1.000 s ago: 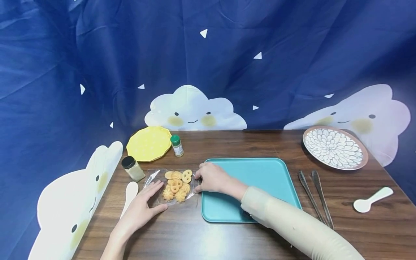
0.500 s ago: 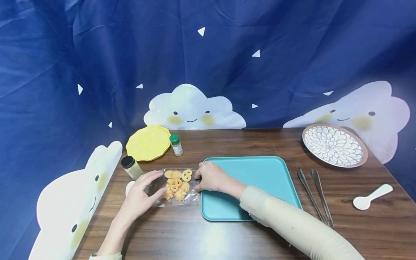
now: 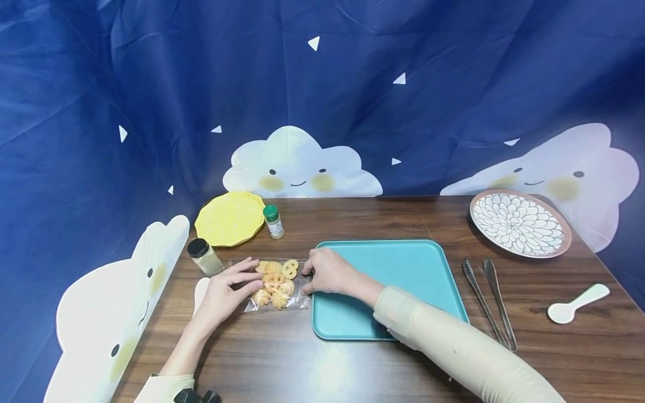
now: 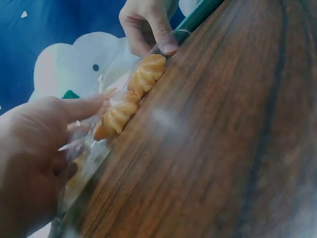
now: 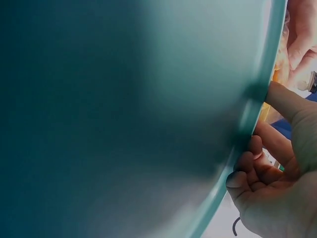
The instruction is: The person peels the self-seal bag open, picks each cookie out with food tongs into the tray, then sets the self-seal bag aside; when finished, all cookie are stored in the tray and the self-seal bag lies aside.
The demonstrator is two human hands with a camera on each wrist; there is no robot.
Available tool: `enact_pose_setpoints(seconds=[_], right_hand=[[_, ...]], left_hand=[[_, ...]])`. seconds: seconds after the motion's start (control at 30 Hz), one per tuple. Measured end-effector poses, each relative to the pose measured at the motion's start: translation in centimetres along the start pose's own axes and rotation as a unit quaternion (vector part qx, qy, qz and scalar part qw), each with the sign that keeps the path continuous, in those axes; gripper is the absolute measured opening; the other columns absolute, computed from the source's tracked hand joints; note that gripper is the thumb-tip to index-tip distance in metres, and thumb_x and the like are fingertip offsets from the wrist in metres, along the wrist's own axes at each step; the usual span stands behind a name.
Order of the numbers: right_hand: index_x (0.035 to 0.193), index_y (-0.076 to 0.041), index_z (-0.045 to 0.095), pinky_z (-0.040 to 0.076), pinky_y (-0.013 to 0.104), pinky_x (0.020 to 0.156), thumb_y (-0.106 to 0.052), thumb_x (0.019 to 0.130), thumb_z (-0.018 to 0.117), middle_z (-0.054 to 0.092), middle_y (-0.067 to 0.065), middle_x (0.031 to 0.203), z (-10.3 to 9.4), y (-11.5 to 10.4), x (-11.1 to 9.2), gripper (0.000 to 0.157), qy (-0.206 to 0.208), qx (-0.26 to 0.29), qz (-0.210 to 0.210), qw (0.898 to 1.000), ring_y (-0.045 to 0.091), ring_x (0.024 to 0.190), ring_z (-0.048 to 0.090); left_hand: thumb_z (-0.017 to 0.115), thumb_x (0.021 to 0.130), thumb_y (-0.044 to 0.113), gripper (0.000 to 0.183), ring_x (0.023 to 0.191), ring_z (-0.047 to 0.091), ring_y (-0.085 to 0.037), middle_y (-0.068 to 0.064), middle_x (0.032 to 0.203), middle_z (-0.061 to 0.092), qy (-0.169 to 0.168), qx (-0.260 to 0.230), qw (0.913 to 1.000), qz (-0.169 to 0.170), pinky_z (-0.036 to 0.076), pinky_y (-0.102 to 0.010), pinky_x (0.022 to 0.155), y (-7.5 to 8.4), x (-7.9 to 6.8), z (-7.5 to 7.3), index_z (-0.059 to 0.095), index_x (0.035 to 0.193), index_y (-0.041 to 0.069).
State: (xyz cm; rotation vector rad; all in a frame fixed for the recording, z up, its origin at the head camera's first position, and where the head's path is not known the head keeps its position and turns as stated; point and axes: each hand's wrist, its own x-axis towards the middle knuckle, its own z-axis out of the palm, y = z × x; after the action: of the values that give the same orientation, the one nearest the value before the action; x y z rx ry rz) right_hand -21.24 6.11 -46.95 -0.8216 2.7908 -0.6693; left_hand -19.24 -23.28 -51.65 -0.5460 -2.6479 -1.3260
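A clear plastic bag of cookies [image 3: 274, 282] lies just left of the turquoise tray [image 3: 388, 327], several golden cookies showing through it. My left hand [image 3: 227, 288] reaches over the bag's left end, fingers fairly straight and thumb tip against the cookies in the head view. Up close in the left wrist view, the thumb side of that hand touches the shiny plastic beside two ridged cookies [image 4: 147, 74]. At the bag's opposite end, my right hand [image 3: 330, 273] pinches the plastic between thumb and curled fingers, right at the tray's left rim. The right wrist view is mostly filled by the tray.
Behind the bag are a black-lidded jar [image 3: 205, 257], a yellow plate [image 3: 230, 218] and a green-capped shaker [image 3: 274, 221]. A white spoon [image 3: 200, 291] lies partly under my left arm. Metal tongs [image 3: 486, 302], a petal-patterned plate [image 3: 519, 224] and another spoon [image 3: 574, 305] are at the right.
My left hand lifted from the bag's left side, shifted right, and now touches it closer to the cookies. The bag's left end has straightened a little. My right hand stayed at the bag's right edge.
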Motion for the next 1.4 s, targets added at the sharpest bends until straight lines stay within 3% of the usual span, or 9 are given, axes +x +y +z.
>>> enact_pose_setpoints(seconds=[0.07, 0.13, 0.4, 0.77, 1.07, 1.23, 1.4], right_hand=[[0.103, -0.017, 0.081, 0.047, 0.022, 0.066, -0.041, 0.075, 0.089, 0.066, -0.001, 0.091, 0.0, 0.1, 0.0, 0.038, 0.000, -0.003, -0.003, 1.000, 0.010, 0.077, 0.053], [0.103, -0.017, 0.081, 0.047, 0.021, 0.066, -0.042, 0.075, 0.089, 0.066, -0.002, 0.091, 0.0, 0.1, 0.1, 0.039, 0.001, -0.008, -0.006, 1.000, 0.010, 0.077, 0.053], [0.105, -0.017, 0.081, 0.046, 0.022, 0.065, -0.039, 0.077, 0.087, 0.067, 0.000, 0.092, 0.0, 0.1, 0.1, 0.036, 0.001, -0.016, -0.009, 1.000, 0.010, 0.076, 0.052], [0.107, -0.017, 0.080, 0.045, 0.021, 0.065, -0.040, 0.077, 0.088, 0.068, 0.000, 0.094, 0.1, -0.1, 0.0, 0.039, -0.002, -0.017, -0.009, 1.000, 0.009, 0.077, 0.053], [0.119, -0.013, 0.075, 0.049, 0.024, 0.069, -0.043, 0.076, 0.087, 0.068, 0.002, 0.093, -0.2, 0.2, -0.7, 0.053, 0.017, 0.017, -0.001, 1.000, 0.010, 0.079, 0.055], [0.128, -0.010, 0.068, 0.058, 0.037, 0.090, -0.048, 0.076, 0.086, 0.072, 0.007, 0.111, -3.4, 1.0, -2.1, 0.067, 0.067, 0.036, 0.042, 0.996, 0.019, 0.099, 0.066], [0.141, -0.012, 0.058, 0.051, 0.053, 0.109, -0.055, 0.081, 0.079, 0.064, 0.013, 0.139, -9.1, 3.0, -6.4, 0.076, 0.132, 0.014, 0.138, 0.982, 0.034, 0.128, 0.061]], left_hand=[[0.082, 0.084, 0.033, 0.021, 0.138, 0.058, -0.025, -0.001, 0.132, 0.072, 0.012, -0.027, 0.9996, -0.003, 0.040, -0.006, 0.113, 0.1, 0.0, 0.0, 0.081, 0.103, 0.024], [0.083, 0.084, 0.031, 0.020, 0.136, 0.060, -0.026, -0.004, 0.129, 0.073, 0.024, -0.047, 0.9986, -0.001, 0.040, -0.003, 0.110, 0.2, 0.0, 0.0, 0.081, 0.102, 0.021], [0.082, 0.085, 0.031, 0.023, 0.127, 0.066, -0.013, 0.006, 0.119, 0.077, 0.046, -0.049, 0.9977, -0.012, 0.045, -0.005, 0.107, 0.5, -0.2, -0.3, 0.081, 0.105, 0.021], [0.081, 0.085, 0.033, 0.023, 0.126, 0.067, -0.017, 0.004, 0.118, 0.078, 0.047, -0.051, 0.9974, -0.017, 0.045, -0.005, 0.107, 0.5, -0.6, -0.3, 0.081, 0.105, 0.021], [0.082, 0.085, 0.028, 0.022, 0.127, 0.067, -0.021, 0.004, 0.117, 0.078, 0.031, -0.066, 0.9970, -0.028, 0.043, -0.004, 0.107, 0.6, -0.7, -0.3, 0.081, 0.105, 0.021], [0.082, 0.085, 0.026, 0.023, 0.127, 0.067, -0.025, -0.001, 0.118, 0.078, 0.033, -0.076, 0.9962, -0.026, 0.044, -0.005, 0.108, 1.4, -0.6, -0.4, 0.080, 0.106, 0.017], [0.082, 0.085, 0.027, 0.023, 0.125, 0.068, -0.024, -0.001, 0.119, 0.077, 0.041, -0.073, 0.9963, -0.020, 0.044, -0.006, 0.109, 1.0, -0.4, -0.2, 0.080, 0.106, 0.017]])
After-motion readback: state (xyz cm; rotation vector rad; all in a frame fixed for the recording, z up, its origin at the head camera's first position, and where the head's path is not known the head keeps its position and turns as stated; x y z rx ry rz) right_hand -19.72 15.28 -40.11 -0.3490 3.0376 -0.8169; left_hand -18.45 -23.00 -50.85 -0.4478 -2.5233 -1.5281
